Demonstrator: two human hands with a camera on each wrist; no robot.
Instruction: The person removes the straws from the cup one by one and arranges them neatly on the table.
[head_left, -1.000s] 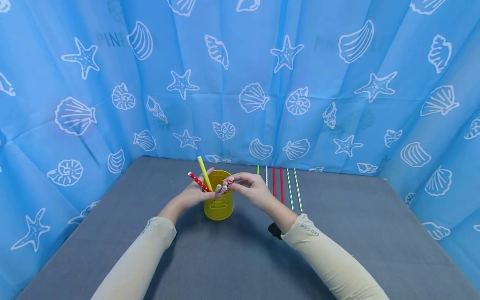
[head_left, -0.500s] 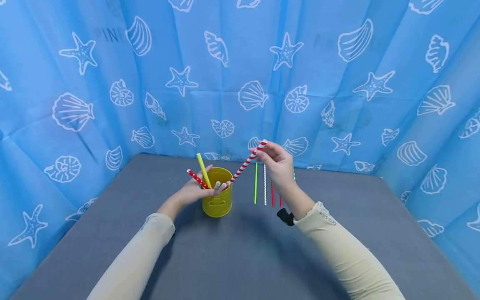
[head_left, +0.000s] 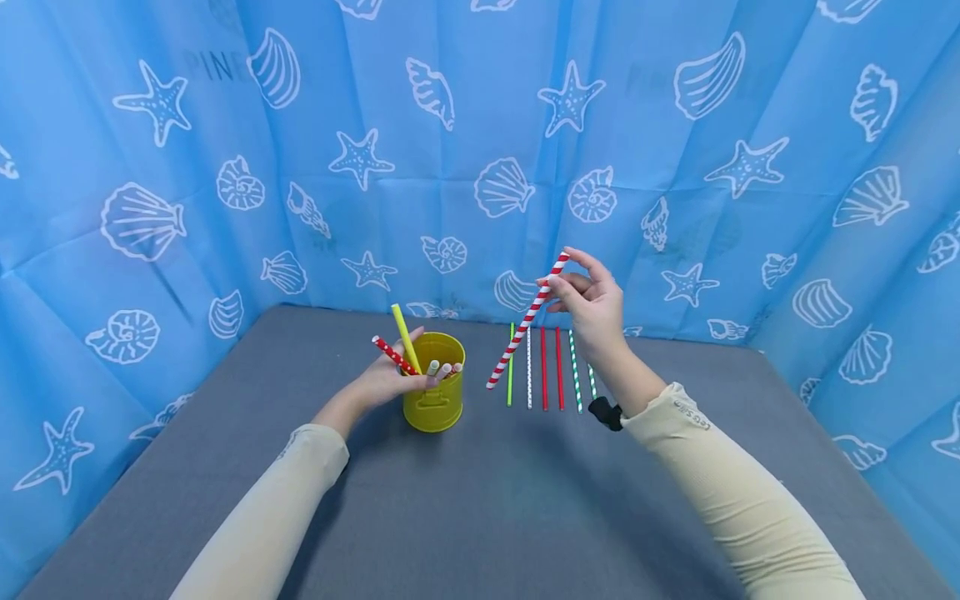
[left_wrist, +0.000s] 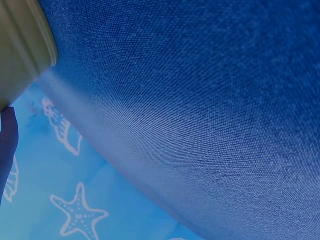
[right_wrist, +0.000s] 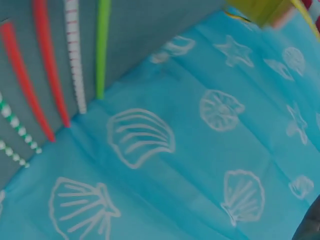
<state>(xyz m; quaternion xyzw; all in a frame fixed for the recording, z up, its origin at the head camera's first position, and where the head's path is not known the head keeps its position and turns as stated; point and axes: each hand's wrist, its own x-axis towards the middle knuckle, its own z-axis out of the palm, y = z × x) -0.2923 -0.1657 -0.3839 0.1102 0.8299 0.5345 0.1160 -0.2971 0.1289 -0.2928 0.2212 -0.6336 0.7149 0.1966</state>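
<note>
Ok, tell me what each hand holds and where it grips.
Right hand pinches the red-and-white striped straw at its top end. Left hand grips the yellow cup at its rim.

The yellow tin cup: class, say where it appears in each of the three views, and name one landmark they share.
Head: yellow tin cup left of centre on the grey table, left hand on it.
Left wrist: its wall fills the top left corner.
Right wrist: a blurred piece at the top right edge.
Shared landmark: the blue seashell curtain.
</note>
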